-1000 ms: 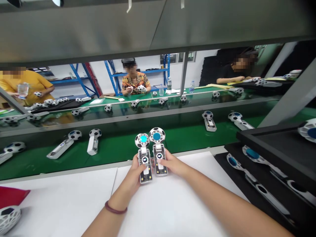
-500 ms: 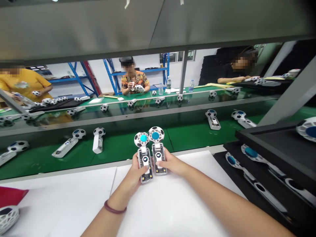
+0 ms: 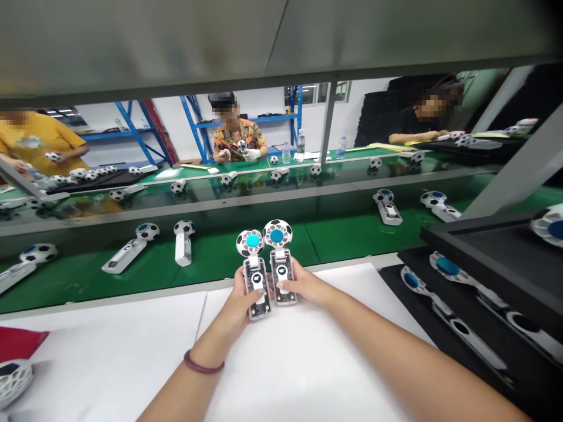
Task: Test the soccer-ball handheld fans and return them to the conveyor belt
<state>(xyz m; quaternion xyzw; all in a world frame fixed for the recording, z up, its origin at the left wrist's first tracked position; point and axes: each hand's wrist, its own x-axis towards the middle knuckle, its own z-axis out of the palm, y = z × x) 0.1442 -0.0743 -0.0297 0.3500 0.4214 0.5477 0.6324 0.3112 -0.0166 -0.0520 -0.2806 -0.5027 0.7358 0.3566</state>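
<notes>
Side by side above the white work surface [image 3: 308, 351], my two hands each hold a small handheld fan with a football-patterned round head. My left hand [image 3: 238, 300] is closed around the left fan [image 3: 254, 264], thumb on the front of its see-through body. The right fan [image 3: 280, 255] is gripped by my right hand [image 3: 302, 284], its thumb also pressing on the front. Both fans stand upright, heads up, with blue discs facing me and small round displays lit. The fan heads touch or nearly touch. My fingers behind the bodies are mostly hidden.
Beyond the work surface, a green conveyor belt [image 3: 325, 240] carries several similar fans. Black trays [image 3: 440, 234] with fans are stacked at the right. A red item [image 3: 20, 343] and a football-patterned piece [image 3: 14, 381] lie at the left. Several people sit opposite, under the overhead panel [image 3: 176, 41].
Fans on the near belt have shifted right, and those on the far lane left. My hands keep both fans in nearly the same pose. The person opposite has moved the piece in their hands.
</notes>
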